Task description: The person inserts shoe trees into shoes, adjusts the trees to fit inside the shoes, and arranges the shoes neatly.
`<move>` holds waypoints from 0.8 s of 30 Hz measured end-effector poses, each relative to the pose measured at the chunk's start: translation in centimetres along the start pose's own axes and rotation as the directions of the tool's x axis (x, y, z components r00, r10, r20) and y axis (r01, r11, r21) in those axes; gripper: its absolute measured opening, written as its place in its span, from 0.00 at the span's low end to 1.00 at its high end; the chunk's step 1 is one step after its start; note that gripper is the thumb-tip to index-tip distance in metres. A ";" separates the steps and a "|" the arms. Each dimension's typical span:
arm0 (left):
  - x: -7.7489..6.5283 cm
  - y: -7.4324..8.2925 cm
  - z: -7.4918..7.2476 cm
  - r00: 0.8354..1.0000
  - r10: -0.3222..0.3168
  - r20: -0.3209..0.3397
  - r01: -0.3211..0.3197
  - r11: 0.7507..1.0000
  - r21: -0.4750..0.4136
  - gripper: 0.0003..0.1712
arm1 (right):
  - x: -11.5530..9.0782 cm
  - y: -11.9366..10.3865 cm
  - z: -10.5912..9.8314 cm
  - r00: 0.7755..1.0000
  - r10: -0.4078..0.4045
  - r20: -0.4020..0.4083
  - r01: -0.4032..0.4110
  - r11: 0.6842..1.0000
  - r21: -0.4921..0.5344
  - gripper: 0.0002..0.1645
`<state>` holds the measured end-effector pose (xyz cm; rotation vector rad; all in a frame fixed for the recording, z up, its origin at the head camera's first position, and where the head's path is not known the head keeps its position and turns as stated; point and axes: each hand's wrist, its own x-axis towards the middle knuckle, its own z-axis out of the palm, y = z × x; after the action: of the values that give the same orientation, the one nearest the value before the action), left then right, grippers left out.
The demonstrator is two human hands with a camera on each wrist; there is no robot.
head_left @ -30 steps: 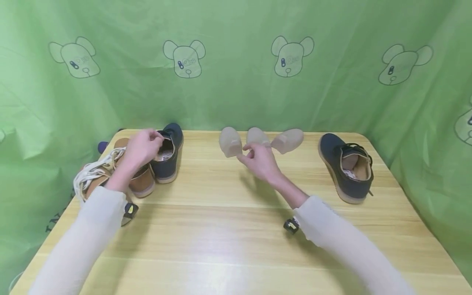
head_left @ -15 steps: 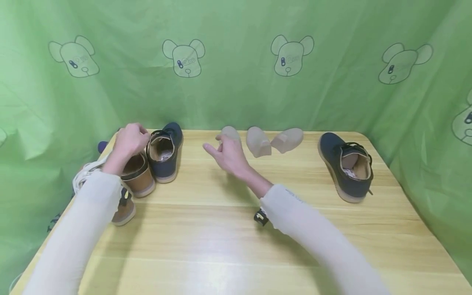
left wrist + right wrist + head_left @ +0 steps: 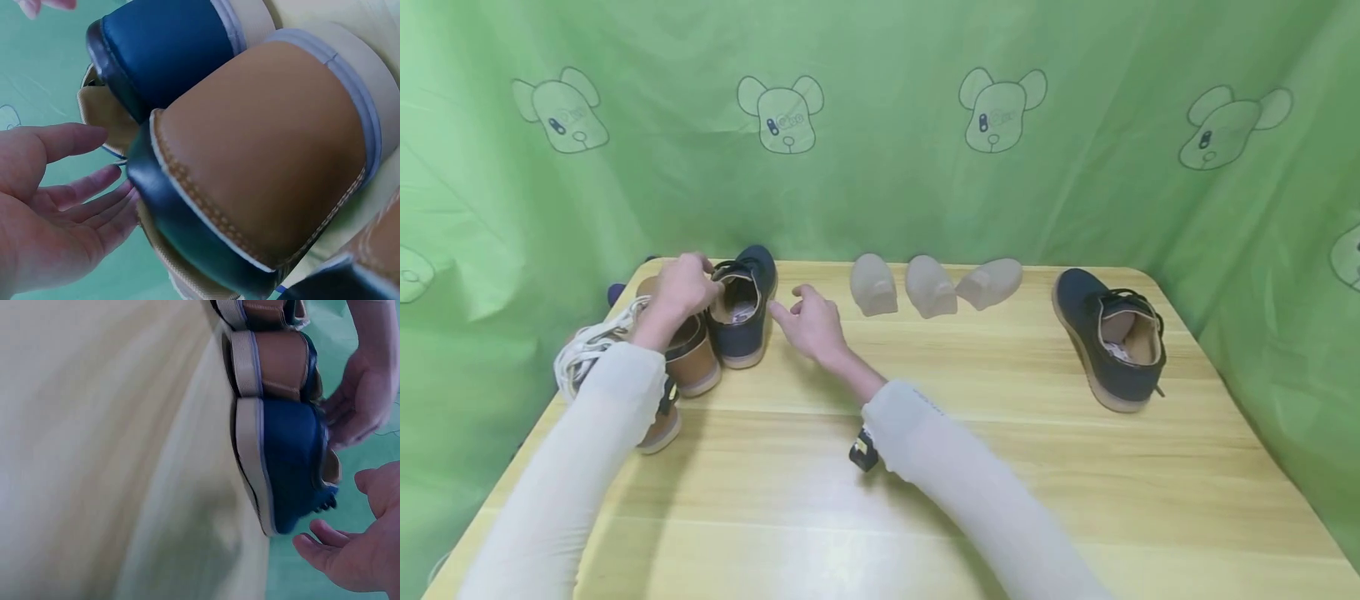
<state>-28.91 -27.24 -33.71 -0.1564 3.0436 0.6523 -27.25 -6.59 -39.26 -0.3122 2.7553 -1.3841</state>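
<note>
Left of centre in the head view, a navy lace-up shoe with a pale sole (image 3: 739,337) stands on a light wood-grain counter (image 3: 820,508), its toe toward the back edge and its heel toward the viewer. The left hand (image 3: 683,290) is at its upper left, just beside the collar; in the left wrist view the thumb and fingers (image 3: 75,139) are parted with a gap between them, gripping nothing. Whether a fingertip touches the shoe I cannot tell. The right hand (image 3: 811,323) is on the other side of the same shoe, near it but apart, with thumb and forefinger spread and holding nothing.

Close against the navy shoe on its left is a tan-brown shoe with a dark collar (image 3: 696,367); further toward the left edge, partly behind the left sleeve (image 3: 617,400), is another tan-brown shoe (image 3: 662,429), near a tangle of thick white laces (image 3: 597,346). Three beige, rounded toe-shaped inserts (image 3: 874,285) lie in a row at the upper centre. A second navy lace-up shoe (image 3: 1108,342) stands alone at the right. A green curtain printed with bear heads (image 3: 887,192) hangs behind.
</note>
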 end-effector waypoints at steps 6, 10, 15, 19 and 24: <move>0.1 0.3 0.5 1.000 -0.005 0.016 0.005 1.000 0.011 0.30 | -0.3 -0.3 2.1 0.998 0.061 0.024 -0.062 0.998 0.030 0.38; 0.3 0.3 0.7 1.000 -0.002 0.007 0.001 0.999 0.037 0.22 | -0.5 -0.3 3.1 0.997 0.074 0.019 -0.075 0.997 0.028 0.37; 0.4 0.2 0.8 1.000 0.015 -0.007 -0.014 0.998 0.059 0.13 | -0.8 -0.8 3.7 0.998 0.060 0.012 -0.060 0.998 0.036 0.34; 0.5 0.1 1.1 1.000 0.025 -0.013 -0.024 0.997 0.069 0.11 | -0.9 -1.3 4.0 0.998 0.067 0.014 -0.068 0.997 0.047 0.31; 0.8 0.1 1.6 0.999 0.036 -0.010 -0.036 0.996 0.077 0.10 | -0.8 -1.8 4.0 0.995 0.097 0.014 -0.097 0.995 0.028 0.26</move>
<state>-29.76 -26.57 -35.13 -0.1040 3.0831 0.5377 -25.67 -10.62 -40.30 -0.1820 2.6989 -1.3917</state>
